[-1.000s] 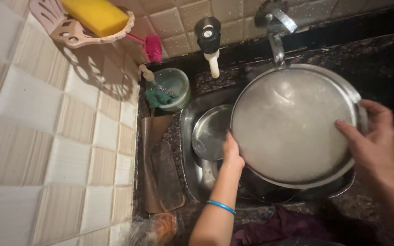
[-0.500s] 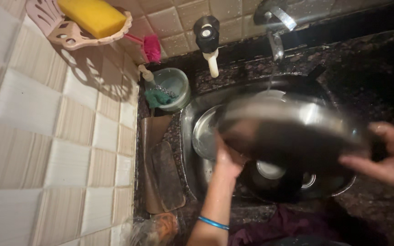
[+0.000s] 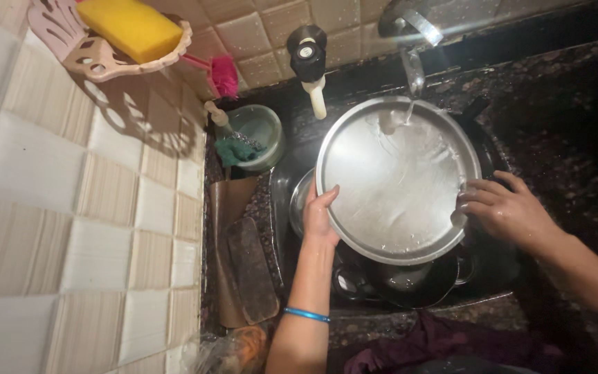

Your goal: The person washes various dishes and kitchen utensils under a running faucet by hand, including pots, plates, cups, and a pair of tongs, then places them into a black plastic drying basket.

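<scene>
The left hand (image 3: 321, 216) reaches up from the bottom of the view, forearm nearly vertical, palm pressed to the left rim of a large round steel plate (image 3: 396, 181) with the fingers curled over its edge, grasping it; the right hand (image 3: 503, 208) comes in from the right, wrist bent, fingertips closed on the plate's right rim, so the plate is clamped between both hands; it hangs over the dark sink (image 3: 282, 201), tilted with its face toward the camera, its top edge just under the tap (image 3: 410, 34), and a thin stream of water (image 3: 408, 111) strikes its upper part; each wrist carries 1 blue bangle (image 3: 306, 315), 2 in all; below the plate lie at least 2 other steel vessels (image 3: 396, 280), partly hidden; 1 black-knobbed second tap (image 3: 309, 59) stands left of the first; 1 green bowl (image 3: 257, 131) holding a scrubber sits near the sink's left corner; 1 yellow sponge (image 3: 129, 28) rests in 1 pink wall holder (image 3: 77, 55), beside 1 pink brush (image 3: 224, 75); the wall is tiled.
</scene>
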